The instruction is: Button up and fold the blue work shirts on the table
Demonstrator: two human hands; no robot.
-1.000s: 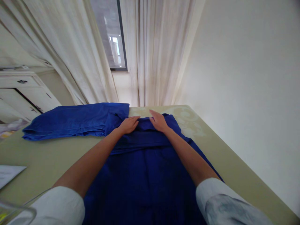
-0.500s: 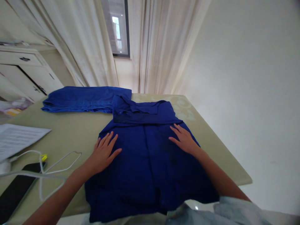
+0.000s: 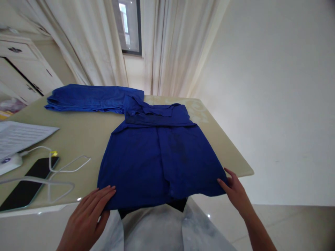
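A dark blue button-front shirt (image 3: 136, 164) lies spread on the table, its upper part folded over and its lower hem reaching past the near edge. At the hem's left corner my left hand (image 3: 90, 212) has its fingers on top of the cloth and its thumb below. My right hand (image 3: 234, 190) pinches the right corner of the hem between thumb and fingers. Behind the shirt, to the left, rests a folded stack of blue cloth (image 3: 91, 99), touching the shirt's folded top.
On the left of the table (image 3: 75, 139) lie printed paper (image 3: 24, 136), a dark phone (image 3: 31, 181), a white cable (image 3: 70, 170) and a white device (image 3: 10, 164). A white cabinet (image 3: 23, 69) and curtains (image 3: 172, 52) stand behind. A pale wall (image 3: 274, 87) is at right.
Both hands have come from flat on the middle of the shirt down toward me, to its lower corners, and taken hold of the hem. The view has shifted a little.
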